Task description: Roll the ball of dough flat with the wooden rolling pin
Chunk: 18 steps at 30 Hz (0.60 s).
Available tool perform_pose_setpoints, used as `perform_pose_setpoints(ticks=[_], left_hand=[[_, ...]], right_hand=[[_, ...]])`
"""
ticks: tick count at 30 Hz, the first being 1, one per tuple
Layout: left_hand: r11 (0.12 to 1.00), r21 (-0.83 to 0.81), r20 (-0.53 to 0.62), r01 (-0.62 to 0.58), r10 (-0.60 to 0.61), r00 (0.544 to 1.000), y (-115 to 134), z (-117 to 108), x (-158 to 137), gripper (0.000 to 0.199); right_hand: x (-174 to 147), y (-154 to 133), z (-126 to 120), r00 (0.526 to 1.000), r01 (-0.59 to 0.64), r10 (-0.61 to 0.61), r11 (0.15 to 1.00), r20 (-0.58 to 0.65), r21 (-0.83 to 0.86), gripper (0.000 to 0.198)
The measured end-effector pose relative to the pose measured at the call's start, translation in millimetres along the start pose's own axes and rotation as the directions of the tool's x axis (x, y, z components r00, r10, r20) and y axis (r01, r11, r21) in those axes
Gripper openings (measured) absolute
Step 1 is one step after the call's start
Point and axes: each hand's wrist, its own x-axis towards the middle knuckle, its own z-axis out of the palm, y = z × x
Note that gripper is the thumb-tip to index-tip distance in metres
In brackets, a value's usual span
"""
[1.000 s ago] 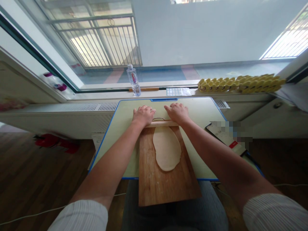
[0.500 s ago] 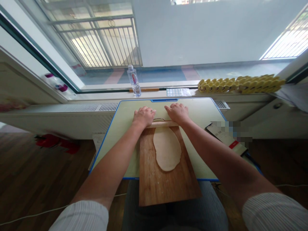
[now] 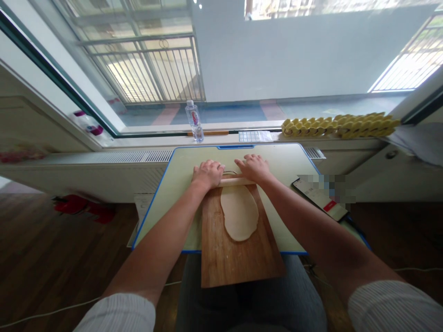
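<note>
A pale wooden rolling pin (image 3: 236, 182) lies crosswise near the far end of a brown wooden cutting board (image 3: 221, 258). My left hand (image 3: 208, 174) is on its left end, fingers curled over it. At the other end rests my right hand (image 3: 255, 168), its thumb pointing inward. Both palms hide the pin's ends. Just on my side of the pin, a flat oval sheet of dough (image 3: 240, 214) is spread on the board. A thin metal handle (image 3: 230, 172) shows at the board's far edge, between my hands.
The board overhangs the near edge of a pale, blue-rimmed folding table (image 3: 166, 203), above my legs. A phone (image 3: 320, 198) lies at the table's right. On the windowsill stand a clear bottle (image 3: 194, 121) and yellow egg trays (image 3: 339, 126). A red object (image 3: 83, 207) is on the floor.
The view has tilted up slightly. Both hands and the rolling pin have shifted a little toward me on the board; my grip looks the same.
</note>
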Motion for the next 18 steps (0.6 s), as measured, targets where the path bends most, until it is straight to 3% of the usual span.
perform_pose_setpoints(ticks=[4,8,18], left_hand=[[1.0,-0.003,0.047,-0.001,0.001,0.999,0.3,-0.3,-3.8,0.052],[1.0,-0.026,0.086,-0.007,0.01,0.996,0.4,0.5,-6.4,0.054],[0.999,-0.052,0.11,-0.002,0.008,0.994,-0.2,4.1,-12.9,0.057]], right_hand=[[-4.5,0.8,0.6,0.999,-0.016,0.018,0.998,-0.046,0.056,0.062],[-7.7,0.6,0.0,1.0,0.009,-0.008,0.998,-0.02,0.063,0.066],[-15.9,0.7,-1.9,0.998,-0.06,0.06,0.993,0.002,0.102,0.073]])
